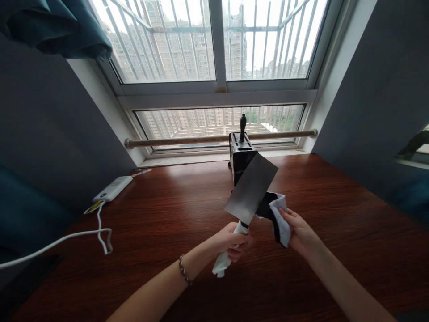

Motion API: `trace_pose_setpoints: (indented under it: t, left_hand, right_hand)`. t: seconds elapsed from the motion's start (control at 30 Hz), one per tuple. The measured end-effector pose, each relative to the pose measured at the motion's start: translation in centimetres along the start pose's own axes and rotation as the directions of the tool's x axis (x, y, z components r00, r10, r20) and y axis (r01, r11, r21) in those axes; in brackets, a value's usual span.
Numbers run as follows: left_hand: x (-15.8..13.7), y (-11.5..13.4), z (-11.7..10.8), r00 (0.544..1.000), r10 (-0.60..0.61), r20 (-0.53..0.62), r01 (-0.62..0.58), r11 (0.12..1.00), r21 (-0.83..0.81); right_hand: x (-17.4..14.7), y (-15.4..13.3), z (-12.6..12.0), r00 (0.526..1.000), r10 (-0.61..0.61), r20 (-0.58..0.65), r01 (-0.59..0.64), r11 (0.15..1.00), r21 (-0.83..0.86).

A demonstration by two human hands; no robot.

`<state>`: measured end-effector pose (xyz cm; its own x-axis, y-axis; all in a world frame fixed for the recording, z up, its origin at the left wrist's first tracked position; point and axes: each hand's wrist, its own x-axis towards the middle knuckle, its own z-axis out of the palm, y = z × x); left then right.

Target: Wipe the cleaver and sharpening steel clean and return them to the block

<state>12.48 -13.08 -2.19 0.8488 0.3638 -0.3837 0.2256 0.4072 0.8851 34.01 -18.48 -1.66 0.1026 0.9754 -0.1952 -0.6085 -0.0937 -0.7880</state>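
My left hand [231, 243] is closed round the handle of a cleaver [252, 188], which has something white wrapped about the grip. The broad grey blade slants up and to the right, above the table. In my right hand [300, 230] is a black and white cloth [279, 217], pinched between thumb and fingers. The cloth hangs close to the blade's right edge; I cannot tell whether they touch. Behind the blade stands a knife block [236, 156], partly hidden by it, with one black-handled knife [242, 127] upright in its top.
The dark red wooden table [161, 210] reaches to the window sill. At the left back lies a white power strip or box [114, 188] with a white cable [67, 240] running off left. A horizontal rail [187, 141] crosses the window. A blue curtain [67, 27] hangs at upper left.
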Motion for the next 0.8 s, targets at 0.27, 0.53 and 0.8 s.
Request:
trace_pose_setpoints:
  t: [0.27, 0.53, 0.8]
  left_hand:
    - [0.6, -1.5, -0.7, 0.999, -0.01, 0.041, 0.017, 0.988, -0.156]
    - [0.6, -2.0, -0.4, 0.99, -0.036, 0.139, 0.045, 0.997, -0.068]
    - [0.4, -1.5, -0.4, 0.95, -0.132, 0.285, 0.184, 0.969, -0.164]
  right_hand:
    - [-1.5, 4.0, 6.0, 0.994, 0.005, 0.11, 0.004, 0.997, -0.079]
    - [-0.6, 4.5, 3.6, 0.999, 0.033, 0.038, -0.024, 0.977, -0.213]
    - [1.5, 1.5, 0.2, 0.984, -0.047, -0.173, 0.043, 0.999, -0.026]
